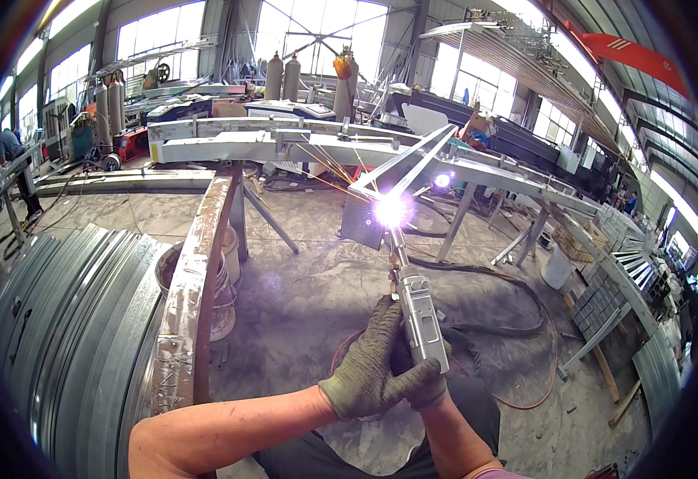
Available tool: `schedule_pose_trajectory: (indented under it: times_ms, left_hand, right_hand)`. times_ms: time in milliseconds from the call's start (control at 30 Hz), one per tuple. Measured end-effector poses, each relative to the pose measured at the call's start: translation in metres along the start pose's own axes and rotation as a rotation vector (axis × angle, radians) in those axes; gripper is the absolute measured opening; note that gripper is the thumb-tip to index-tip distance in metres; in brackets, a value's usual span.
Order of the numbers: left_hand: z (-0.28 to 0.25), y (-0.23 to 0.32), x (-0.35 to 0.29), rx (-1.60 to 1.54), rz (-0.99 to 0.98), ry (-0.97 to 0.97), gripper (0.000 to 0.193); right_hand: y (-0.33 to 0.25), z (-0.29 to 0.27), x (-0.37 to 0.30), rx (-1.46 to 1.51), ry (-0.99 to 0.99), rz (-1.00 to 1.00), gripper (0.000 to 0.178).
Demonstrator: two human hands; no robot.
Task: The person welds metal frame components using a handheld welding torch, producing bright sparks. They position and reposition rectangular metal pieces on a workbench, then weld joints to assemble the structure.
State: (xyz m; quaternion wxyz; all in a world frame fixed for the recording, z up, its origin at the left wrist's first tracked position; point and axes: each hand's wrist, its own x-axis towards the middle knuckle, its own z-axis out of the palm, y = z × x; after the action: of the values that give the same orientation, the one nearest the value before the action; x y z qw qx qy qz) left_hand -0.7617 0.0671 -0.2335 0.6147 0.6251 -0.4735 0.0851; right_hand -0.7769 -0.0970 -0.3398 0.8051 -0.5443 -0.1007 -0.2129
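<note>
Both my hands wear dark grey-green work gloves and hold a silver handheld welding gun (422,311) that points away from me. My left hand (365,359) wraps its left side, and my right hand (425,383) grips it lower down; some fingers are hidden behind it. A blinding white-violet glare (391,210) burns at the nozzle, with orange sparks flying up and left. The glare sits where a small metal plate (362,223) meets slanting steel bars (425,164). The exact contact point is washed out.
A long pale steel beam (285,149) runs across in front. To my left stand a rusty beam (197,279), buckets (223,307) and stacked metal profiles (85,295). A black hose (508,279) curves over the floor at right. Gas cylinders (291,78) stand behind; another person (17,164) is far left.
</note>
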Motion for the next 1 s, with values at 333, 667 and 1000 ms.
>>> schedule_pose_trajectory:
  times_ms: [333, 667, 1000]
  left_hand:
    - [0.004, -0.005, -0.004, -0.011, -0.061, -0.002, 0.086]
    - [0.0, -0.009, -0.006, -0.01, -0.104, -0.087, 0.1]
    - [0.006, -0.006, -0.006, -0.037, -0.021, 0.03, 0.068]
  right_hand:
    - [0.0, -0.001, -0.001, -0.012, 0.001, 0.005, 0.029]
    - [0.0, -0.001, -0.003, -0.023, -0.002, 0.009, 0.028]
    - [0.001, -0.003, -0.004, -0.033, -0.004, 0.018, 0.027]
